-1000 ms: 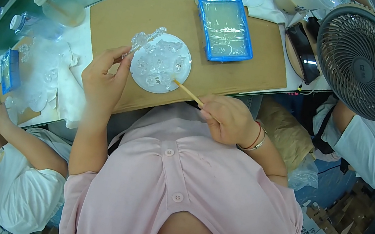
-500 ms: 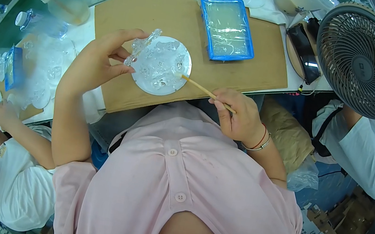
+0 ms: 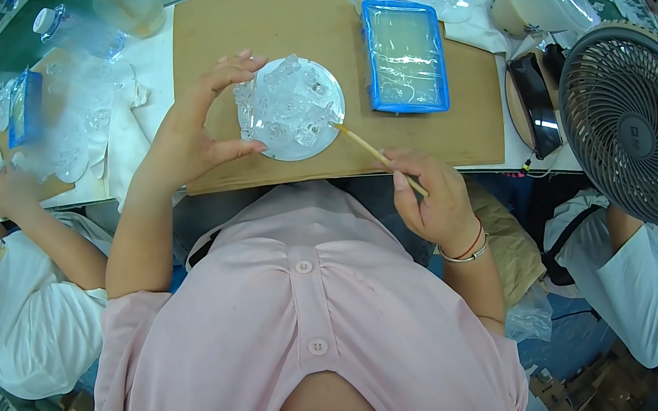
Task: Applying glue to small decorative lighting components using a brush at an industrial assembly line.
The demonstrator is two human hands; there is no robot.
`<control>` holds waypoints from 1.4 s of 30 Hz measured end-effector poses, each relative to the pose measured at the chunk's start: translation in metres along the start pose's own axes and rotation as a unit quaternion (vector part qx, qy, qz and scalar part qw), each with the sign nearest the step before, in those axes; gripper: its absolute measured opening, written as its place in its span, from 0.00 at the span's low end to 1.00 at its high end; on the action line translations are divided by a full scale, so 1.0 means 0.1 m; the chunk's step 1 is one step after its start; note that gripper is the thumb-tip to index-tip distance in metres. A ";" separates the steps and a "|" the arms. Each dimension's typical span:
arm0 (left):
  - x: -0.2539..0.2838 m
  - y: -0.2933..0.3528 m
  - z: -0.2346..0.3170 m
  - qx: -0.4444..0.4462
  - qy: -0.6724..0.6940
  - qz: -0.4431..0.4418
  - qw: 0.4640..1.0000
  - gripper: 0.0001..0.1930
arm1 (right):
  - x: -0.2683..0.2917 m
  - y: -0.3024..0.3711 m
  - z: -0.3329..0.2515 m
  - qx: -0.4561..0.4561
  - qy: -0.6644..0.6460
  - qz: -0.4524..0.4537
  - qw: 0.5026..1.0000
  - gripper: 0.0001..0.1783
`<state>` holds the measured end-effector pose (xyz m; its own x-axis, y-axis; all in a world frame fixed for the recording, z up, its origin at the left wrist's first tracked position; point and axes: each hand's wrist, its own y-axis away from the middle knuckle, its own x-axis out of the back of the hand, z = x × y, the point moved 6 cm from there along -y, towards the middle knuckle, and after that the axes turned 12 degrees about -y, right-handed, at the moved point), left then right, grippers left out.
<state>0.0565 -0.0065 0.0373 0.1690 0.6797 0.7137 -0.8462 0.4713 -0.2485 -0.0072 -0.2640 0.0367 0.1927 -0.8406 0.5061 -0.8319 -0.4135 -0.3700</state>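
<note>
A round white plate [image 3: 324,143] lies in front of me, loaded with clear, branching plastic pieces [image 3: 289,106] whose exact kind I cannot make out. My left hand [image 3: 205,118] is open at the plate's left side. Its thumb and fingers are wide apart, the thumb at the near rim and the fingertips by the far left rim, with clear pieces between them. Between the thumb and fingers of my right hand [image 3: 436,196] is a thin wooden stick [image 3: 366,145], like a small brush or skewer. Its tip meets the plate's right edge beside the clear pieces.
Brown cardboard [image 3: 291,23] covers the table. A blue-rimmed tray [image 3: 405,58] with a pale, film-covered block stands beyond the plate. To the right are a dark fan [image 3: 635,127] and a black case [image 3: 534,101]; bottles [image 3: 122,4] stand left. A co-worker [image 3: 29,311] handles clear pieces at left.
My left hand has spread its fingers and let go of the clear piece, which now rests at the plate's left. The plate has shifted slightly away from me. The stick remains in my right hand.
</note>
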 end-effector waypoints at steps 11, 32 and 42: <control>-0.04 0.03 -0.02 -0.010 -0.011 0.025 1.000 0.39 | -0.07 -0.02 -0.13 0.040 0.043 -0.044 0.997 0.10; -0.12 0.18 0.07 0.026 -0.104 0.120 0.987 0.39 | -0.22 0.05 -0.19 0.073 -0.004 -0.027 0.997 0.11; -0.14 0.19 0.17 0.027 -0.160 0.175 0.971 0.39 | -0.28 0.04 -0.04 0.058 -0.053 0.013 0.997 0.10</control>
<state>0.0293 -0.0168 0.0336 -0.2922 0.5802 0.7603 -0.8500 0.2068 -0.4845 -0.0182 -0.2404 0.0245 0.2307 -0.8813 0.4125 -0.7731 -0.4234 -0.4722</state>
